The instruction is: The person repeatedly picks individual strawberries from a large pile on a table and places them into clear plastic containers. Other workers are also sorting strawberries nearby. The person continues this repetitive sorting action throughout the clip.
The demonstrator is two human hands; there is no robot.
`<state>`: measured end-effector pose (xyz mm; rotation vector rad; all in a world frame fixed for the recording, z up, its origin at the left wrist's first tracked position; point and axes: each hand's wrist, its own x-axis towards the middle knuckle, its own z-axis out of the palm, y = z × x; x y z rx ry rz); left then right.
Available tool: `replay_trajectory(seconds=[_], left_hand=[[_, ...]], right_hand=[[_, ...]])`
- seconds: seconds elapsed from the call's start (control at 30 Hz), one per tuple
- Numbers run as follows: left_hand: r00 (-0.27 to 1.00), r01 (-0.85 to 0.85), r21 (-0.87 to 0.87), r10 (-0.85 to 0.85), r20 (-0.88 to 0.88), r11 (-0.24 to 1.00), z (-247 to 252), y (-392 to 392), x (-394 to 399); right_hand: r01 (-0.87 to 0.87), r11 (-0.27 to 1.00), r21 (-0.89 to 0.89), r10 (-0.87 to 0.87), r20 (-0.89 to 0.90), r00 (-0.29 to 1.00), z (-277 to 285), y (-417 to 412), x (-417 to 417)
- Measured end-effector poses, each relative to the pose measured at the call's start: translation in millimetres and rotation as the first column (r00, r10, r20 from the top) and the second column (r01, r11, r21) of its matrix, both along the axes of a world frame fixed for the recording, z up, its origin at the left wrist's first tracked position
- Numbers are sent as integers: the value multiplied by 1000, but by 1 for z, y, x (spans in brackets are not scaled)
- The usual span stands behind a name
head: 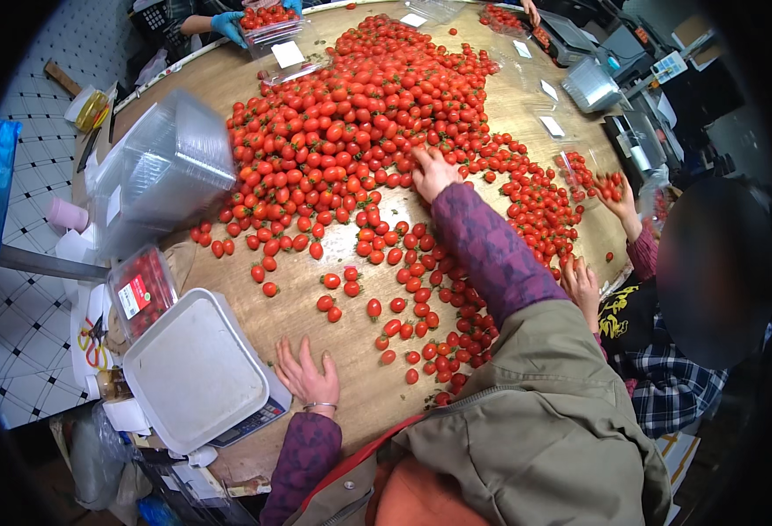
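A large heap of small red tomatoes [360, 112] covers the middle and far part of the wooden table [300, 289]. At the heap's near edge my right hand [436, 174] reaches in, its fingertips among the tomatoes; whether it grips one cannot be told. My left hand [308, 375], with a bracelet at the wrist, rests on the wood with fingers spread and holds nothing. Just left of it stands a digital scale [245, 421] with a pale plastic tray [195, 368] on top. Loose tomatoes [422, 296] lie scattered between my arms.
Stacked clear plastic containers [169, 158] stand at the left, above a filled, labelled tomato box [143, 292]. A co-worker at the right handles tomatoes beside an open box [576, 171]. Across the table, blue-gloved hands [229, 27] hold a filled container [271, 20].
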<state>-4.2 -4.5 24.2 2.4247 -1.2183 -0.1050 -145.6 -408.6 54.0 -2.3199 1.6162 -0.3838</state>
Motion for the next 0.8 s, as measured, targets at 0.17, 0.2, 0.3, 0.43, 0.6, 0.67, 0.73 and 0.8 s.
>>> replay_trajectory(seconds=[0.17,0.2,0.3,0.43,0.6,0.67,0.73,0.8], left_hand=[[1000,13,-23,-12,16,1000,-6,-1,-1],[1000,16,-26,-16,17,1000,-5,-2,-1],[1000,14,-14,-13,28,1000,-5,-1,-2],[999,1,-7,0,43,1000,-10,2,-1],[999,11,-23,-10,44,1000,-10,2,-2],[999,10,-13,-9,48,1000,-10,1,-2],[998,9,-9,-9,55,1000,-10,2,-2],[998,10,-15,-9,58,1000,-11,3,-1]], right_hand=[[-16,1000,4,16,-61,998,-1,55,-49],[-14,999,29,15,-36,999,4,67,-61],[-20,994,104,30,-95,995,7,93,-90],[80,992,94,-76,-39,996,12,123,-115],[75,992,105,-82,56,995,0,133,-143],[49,993,108,-54,44,998,3,136,-146],[21,974,224,-6,-69,998,9,135,-145],[12,964,266,18,-111,994,7,137,-145]])
